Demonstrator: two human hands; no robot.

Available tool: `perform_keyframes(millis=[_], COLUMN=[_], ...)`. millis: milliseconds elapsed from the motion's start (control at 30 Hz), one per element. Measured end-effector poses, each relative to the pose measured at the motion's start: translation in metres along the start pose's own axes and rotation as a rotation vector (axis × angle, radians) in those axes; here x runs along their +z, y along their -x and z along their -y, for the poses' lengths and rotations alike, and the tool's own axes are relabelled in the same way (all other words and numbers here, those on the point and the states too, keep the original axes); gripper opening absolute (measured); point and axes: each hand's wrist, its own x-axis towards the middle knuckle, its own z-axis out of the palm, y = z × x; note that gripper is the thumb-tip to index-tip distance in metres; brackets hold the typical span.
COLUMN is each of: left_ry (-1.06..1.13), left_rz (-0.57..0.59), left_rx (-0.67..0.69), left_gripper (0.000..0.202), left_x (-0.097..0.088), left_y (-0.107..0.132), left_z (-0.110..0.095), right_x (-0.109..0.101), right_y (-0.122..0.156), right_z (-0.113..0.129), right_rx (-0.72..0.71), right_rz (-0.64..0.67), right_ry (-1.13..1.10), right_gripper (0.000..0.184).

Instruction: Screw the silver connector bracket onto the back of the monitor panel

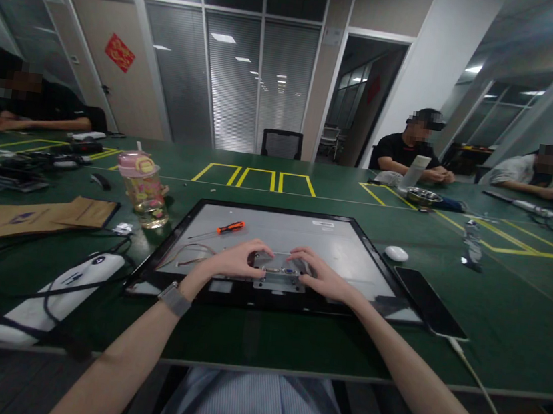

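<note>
A monitor lies face down on the green table, its grey metal back panel framed in black. Near its front edge sits a small metal cover plate with connector ports. My left hand grips the plate's left end with curled fingers. My right hand rests on its right end, fingers bent over it. An orange-handled screwdriver lies on the panel behind my left hand. Thin coloured wires run across the panel's left side.
A pink-lidded drinking bottle stands left of the monitor, next to brown cardboard. A white power unit with black cables lies front left. A black phone and a white mouse sit right. Other people sit at the far edge.
</note>
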Motion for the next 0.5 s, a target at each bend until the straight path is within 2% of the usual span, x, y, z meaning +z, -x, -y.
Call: perform_keyframes(millis=[500], left_ry=[-0.035], left_rz=[-0.046], left_rx=[0.07], left_gripper=[0.039], left_x=[0.0063], left_y=[-0.0012], left_z=[-0.003], right_x=[0.0024], right_y=[0.0013], right_z=[-0.0017], right_rx=[0.0], right_rz=[0.017], right_ry=[0.039], right_gripper=[0.04])
